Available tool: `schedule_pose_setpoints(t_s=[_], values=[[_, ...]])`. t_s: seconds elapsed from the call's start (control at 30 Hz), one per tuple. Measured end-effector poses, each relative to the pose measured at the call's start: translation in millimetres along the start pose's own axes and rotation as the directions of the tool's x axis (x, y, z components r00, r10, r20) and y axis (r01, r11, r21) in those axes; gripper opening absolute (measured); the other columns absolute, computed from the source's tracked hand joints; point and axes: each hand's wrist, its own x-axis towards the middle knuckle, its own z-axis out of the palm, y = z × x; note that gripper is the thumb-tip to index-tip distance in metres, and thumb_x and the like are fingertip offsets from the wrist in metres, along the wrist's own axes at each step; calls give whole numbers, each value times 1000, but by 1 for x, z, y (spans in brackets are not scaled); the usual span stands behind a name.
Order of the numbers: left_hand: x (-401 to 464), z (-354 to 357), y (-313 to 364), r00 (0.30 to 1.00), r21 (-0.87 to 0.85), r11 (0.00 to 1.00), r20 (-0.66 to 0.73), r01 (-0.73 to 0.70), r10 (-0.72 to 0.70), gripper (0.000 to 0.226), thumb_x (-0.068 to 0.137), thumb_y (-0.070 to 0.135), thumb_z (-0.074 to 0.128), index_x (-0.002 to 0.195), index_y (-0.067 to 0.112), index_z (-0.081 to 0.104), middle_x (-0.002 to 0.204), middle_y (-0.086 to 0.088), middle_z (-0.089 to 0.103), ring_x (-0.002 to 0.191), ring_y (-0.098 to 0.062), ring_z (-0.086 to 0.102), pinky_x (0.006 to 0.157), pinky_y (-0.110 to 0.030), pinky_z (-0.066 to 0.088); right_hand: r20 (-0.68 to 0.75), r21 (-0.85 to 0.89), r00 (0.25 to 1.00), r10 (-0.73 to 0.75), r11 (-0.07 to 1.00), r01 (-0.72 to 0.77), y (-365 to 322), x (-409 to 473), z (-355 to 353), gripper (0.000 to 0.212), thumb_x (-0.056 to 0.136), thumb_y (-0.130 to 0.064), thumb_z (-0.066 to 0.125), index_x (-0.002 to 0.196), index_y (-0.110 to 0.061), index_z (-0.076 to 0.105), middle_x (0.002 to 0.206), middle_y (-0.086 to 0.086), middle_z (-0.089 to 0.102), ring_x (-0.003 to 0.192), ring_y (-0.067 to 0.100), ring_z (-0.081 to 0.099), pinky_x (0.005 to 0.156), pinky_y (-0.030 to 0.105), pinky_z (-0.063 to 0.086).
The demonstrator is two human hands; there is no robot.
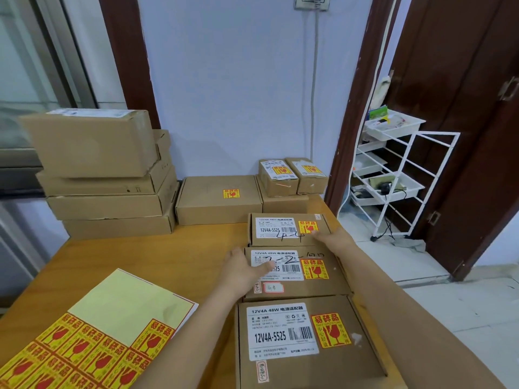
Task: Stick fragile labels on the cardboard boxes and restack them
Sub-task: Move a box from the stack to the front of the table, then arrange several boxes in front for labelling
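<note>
3 flat brown cardboard boxes in a row on the orange wooden table (118, 256), each with a yellow-and-red fragile label: near box (306, 341), middle box (297, 272), far box (289, 228). Left hand (244, 266) and right hand (332, 239) grasp the middle box's sides. Labelled boxes at the wall (219, 199). Tall unlabelled brown stack (106, 175) likely remains. Partly used label sheet (92, 341) near left.
</note>
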Motion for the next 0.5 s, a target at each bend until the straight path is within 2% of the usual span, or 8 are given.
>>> schedule_pose_setpoints(t_s=[0.07,0.13,0.2,0.3,0.4,0.43,0.5], values=[[-1,-1,-1,996,69,996,64,61,-66,86,69,66,66,133,15,42,137,-6,44,134,-27,32,109,-42,33,20,1,999,44,999,-44,6,6,1,62,75,-54,69,123,-18,56,125,10,59,113,31,56,101,46,43],[-3,-4,-1,990,149,985,92,89,-103,86,77,66,59,141,14,35,145,-10,28,140,-28,13,112,-40,21,17,60,997,72,996,-73,14,15,1,61,73,-52,72,120,-16,58,121,12,61,108,32,58,98,47,46],[-2,-8,-2,988,148,984,107,97,-113,73,81,63,55,139,21,40,145,-10,25,140,-28,9,112,-38,19,6,102,995,101,990,-101,16,17,-3,62,71,-51,73,118,-14,58,119,12,62,106,32,59,97,47,47],[0,-13,-7,987,80,991,104,112,-120,63,78,64,60,127,24,55,139,-8,36,137,-29,21,112,-39,24,-71,97,987,142,986,-135,23,17,-13,65,77,-48,70,122,-6,51,124,16,56,114,36,50,101,48,41],[12,-11,-22,988,-63,987,53,147,-144,63,59,71,67,105,28,61,126,-5,56,122,-27,47,103,-44,41,-139,141,976,168,979,-148,30,12,-25,58,83,-41,66,121,-2,48,122,18,54,112,34,49,98,45,41],[12,-11,-22,988,-132,980,48,149,-144,52,64,64,70,98,28,58,121,-5,60,114,-26,55,98,-44,46,-149,175,976,162,975,-135,33,11,-27,55,84,-39,67,120,-1,48,121,18,54,107,32,50,93,42,42],[8,-11,-18,993,-261,958,51,120,-111,28,82,37,70,96,23,50,114,-4,64,100,-21,62,90,-39,51,-162,242,978,135,966,-94,38,10,-28,53,85,-34,67,120,1,47,120,18,55,97,27,48,82,37,41]])
